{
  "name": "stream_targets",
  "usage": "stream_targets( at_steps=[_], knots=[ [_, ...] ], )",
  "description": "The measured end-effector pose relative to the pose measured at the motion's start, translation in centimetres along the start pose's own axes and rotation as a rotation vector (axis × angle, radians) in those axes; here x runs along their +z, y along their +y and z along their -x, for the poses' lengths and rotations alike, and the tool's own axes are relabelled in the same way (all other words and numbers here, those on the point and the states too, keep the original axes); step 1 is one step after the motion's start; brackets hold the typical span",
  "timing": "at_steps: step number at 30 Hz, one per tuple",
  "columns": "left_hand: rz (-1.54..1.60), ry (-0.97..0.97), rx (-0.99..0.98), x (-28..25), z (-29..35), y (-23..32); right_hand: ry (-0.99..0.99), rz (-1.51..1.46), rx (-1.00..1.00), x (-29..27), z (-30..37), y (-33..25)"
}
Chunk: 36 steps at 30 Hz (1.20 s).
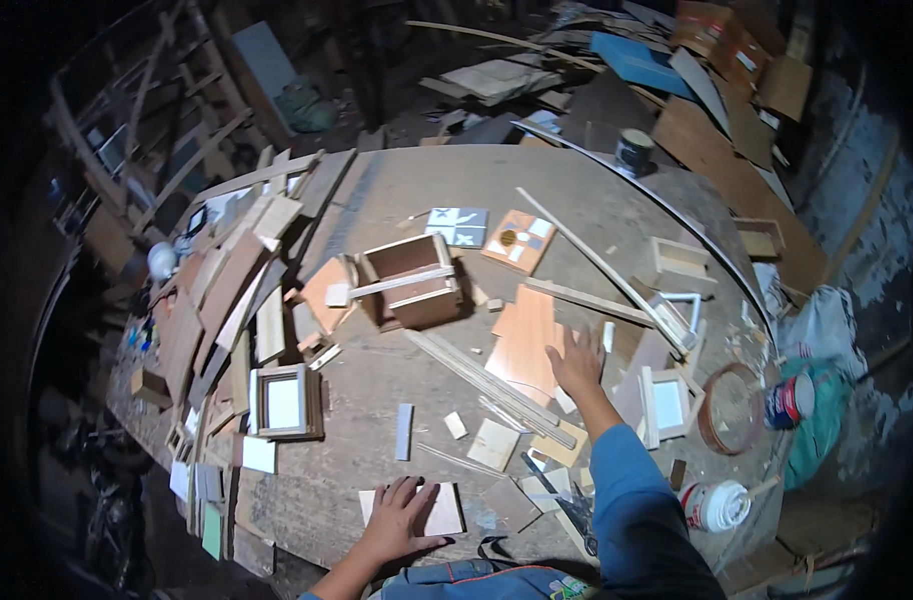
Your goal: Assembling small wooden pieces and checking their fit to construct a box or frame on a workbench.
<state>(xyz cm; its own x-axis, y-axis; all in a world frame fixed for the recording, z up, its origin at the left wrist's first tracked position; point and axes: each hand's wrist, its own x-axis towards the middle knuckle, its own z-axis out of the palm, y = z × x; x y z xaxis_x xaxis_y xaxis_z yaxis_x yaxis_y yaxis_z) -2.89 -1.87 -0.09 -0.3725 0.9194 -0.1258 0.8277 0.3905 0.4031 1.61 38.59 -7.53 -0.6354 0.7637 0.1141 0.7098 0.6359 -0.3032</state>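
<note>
My left hand lies with fingers spread on a pale rectangular wood board at the table's near edge. Farther forward and to the right, my right hand rests with fingers apart at the right edge of an orange-brown wood-grain panel. Left of that panel runs a bundle of thin wooden strips, slanting toward me. A dark-bladed tool, perhaps scissors, lies partly hidden beside my right sleeve. An open wooden box frame stands beyond the strips, with a slat across its top.
Stacked boards and offcuts line the left side. At right are small wooden frames, a round brown ring, a paint can and a white-lidded tub. Two patterned tiles lie farther back. Scrap boards heap behind the table.
</note>
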Motion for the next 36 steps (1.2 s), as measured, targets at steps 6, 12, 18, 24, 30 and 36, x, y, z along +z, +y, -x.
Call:
stream_targets(
  at_steps=[6,12,18,24,30,36],
  knots=[
    [0.029,0.044,-0.034,0.1,-0.6,-0.5,-0.204,-0.12,0.039,-0.6,2.0,-4.7],
    [0.012,-0.014,-0.033,-0.4,-0.6,-0.2,-0.302,-0.081,0.137,-2.3,1.7,-6.2],
    [0.03,-0.067,-0.052,-0.2,0.7,-0.3,-0.351,-0.087,0.146,-1.7,1.9,-7.4],
    [0.008,-0.072,-0.087,-0.4,2.5,-0.7,-0.231,-0.056,-0.04,0.5,5.2,-8.2],
    [0.032,0.005,-0.074,-0.2,1.9,-2.8,-0.202,-0.084,-0.217,-0.1,8.8,-8.1],
    [-0.005,0.342,-0.063,-4.3,-5.7,-7.7,-0.137,-0.097,-0.246,0.2,9.6,-7.9]
  ],
)
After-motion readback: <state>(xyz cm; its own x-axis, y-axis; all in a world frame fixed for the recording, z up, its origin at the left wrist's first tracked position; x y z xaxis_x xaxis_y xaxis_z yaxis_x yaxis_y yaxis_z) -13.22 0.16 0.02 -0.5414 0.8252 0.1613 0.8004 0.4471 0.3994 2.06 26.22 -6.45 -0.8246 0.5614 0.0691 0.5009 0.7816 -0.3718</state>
